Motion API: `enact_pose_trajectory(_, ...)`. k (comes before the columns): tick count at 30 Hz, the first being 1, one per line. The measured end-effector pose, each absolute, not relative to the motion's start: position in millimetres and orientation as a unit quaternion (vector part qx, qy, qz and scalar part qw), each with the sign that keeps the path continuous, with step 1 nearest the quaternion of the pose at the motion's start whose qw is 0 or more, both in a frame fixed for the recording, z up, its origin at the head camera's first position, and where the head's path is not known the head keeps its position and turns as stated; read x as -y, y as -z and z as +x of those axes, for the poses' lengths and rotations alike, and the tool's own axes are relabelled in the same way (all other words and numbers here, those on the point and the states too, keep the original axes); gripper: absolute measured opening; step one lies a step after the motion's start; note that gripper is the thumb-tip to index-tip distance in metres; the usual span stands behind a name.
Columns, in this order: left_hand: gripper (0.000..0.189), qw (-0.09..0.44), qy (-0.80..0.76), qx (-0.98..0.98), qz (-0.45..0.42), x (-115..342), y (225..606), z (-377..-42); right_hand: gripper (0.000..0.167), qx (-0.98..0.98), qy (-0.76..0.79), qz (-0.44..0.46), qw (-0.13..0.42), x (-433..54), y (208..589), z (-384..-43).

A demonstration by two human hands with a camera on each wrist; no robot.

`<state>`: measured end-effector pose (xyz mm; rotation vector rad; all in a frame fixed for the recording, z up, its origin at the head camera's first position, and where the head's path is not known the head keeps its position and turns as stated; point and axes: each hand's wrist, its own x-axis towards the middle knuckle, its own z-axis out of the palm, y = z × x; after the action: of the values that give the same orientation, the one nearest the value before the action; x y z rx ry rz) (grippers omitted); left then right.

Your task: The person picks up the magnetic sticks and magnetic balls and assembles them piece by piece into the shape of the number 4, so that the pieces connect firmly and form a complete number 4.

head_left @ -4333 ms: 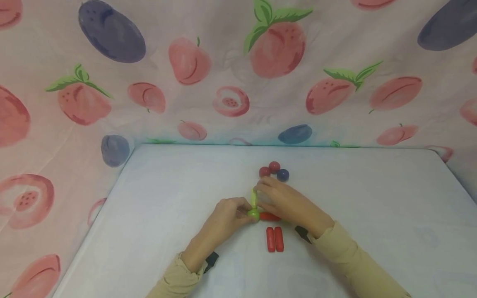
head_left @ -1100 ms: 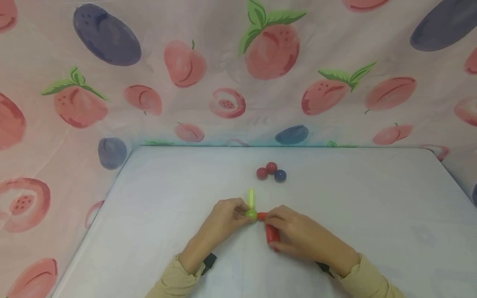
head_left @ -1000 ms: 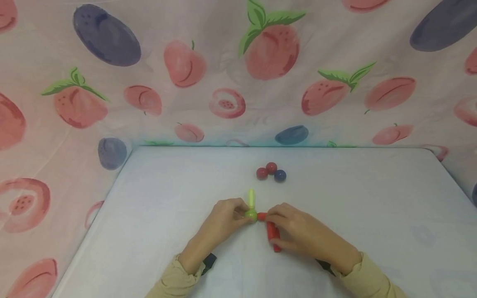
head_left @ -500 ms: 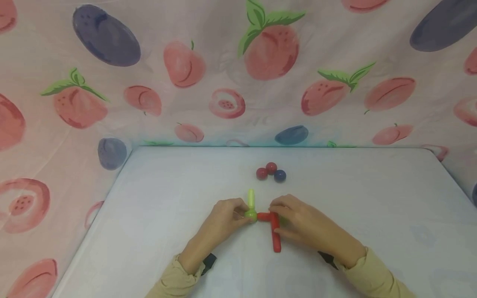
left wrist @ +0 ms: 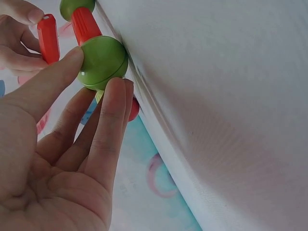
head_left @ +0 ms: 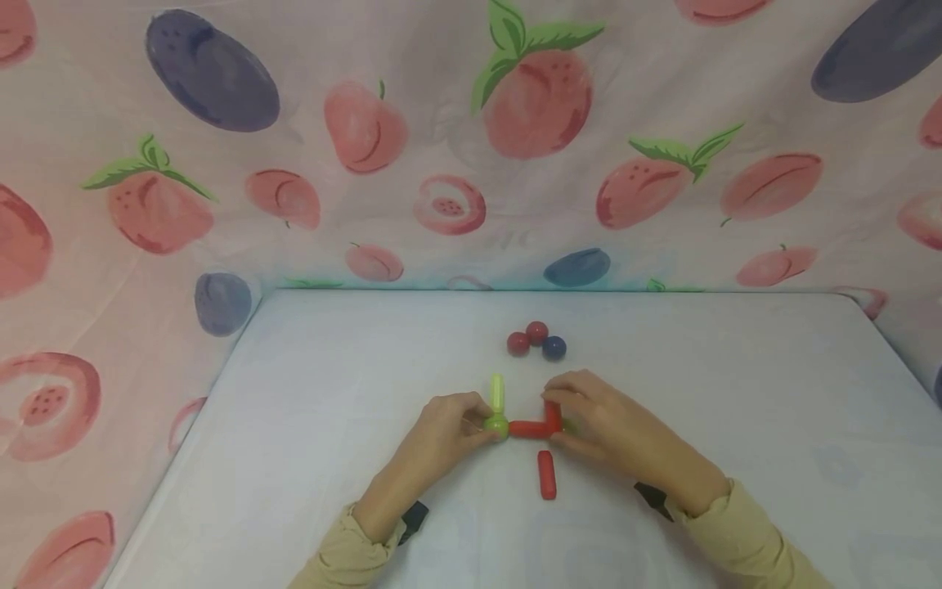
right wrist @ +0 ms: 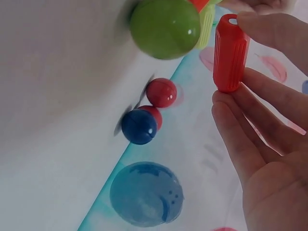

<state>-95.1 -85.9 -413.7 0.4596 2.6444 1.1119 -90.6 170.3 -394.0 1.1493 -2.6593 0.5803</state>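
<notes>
My left hand [head_left: 445, 429] pinches a green ball [left wrist: 103, 60] between thumb and fingers. From that ball a yellow-green stick [head_left: 497, 393] points away toward the back, and a red stick [head_left: 526, 429] runs to the right. A second green ball [right wrist: 166, 29] sits at the red stick's other end, mostly covered by my right hand in the head view. My right hand [head_left: 603, 421] holds another red stick [right wrist: 230, 57] by its two ends, thumb on one and fingertips on the other. This stick has a small hole in its end and is raised beside the second ball.
One loose red stick [head_left: 547, 475] lies on the white table [head_left: 353, 352] in front of the joined pieces. Farther back, two red balls [head_left: 518, 343] and a blue ball [head_left: 554, 348] rest close together. A fruit-patterned cloth [head_left: 441, 123] hangs behind the table.
My right hand has left the yellow-green stick, picked up one of the two loose red sticks and carried it up and right to the second green ball. My left hand keeps its pinch.
</notes>
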Motion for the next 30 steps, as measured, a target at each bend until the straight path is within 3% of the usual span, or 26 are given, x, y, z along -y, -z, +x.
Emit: enact_pose_trajectory(30, 0.024, 0.116, -0.366, -0.910, 0.156, 85.2, 413.1, -93.9, 0.052, 0.920, -0.209, 0.328, 0.044, -185.5, 406.5, -111.9)
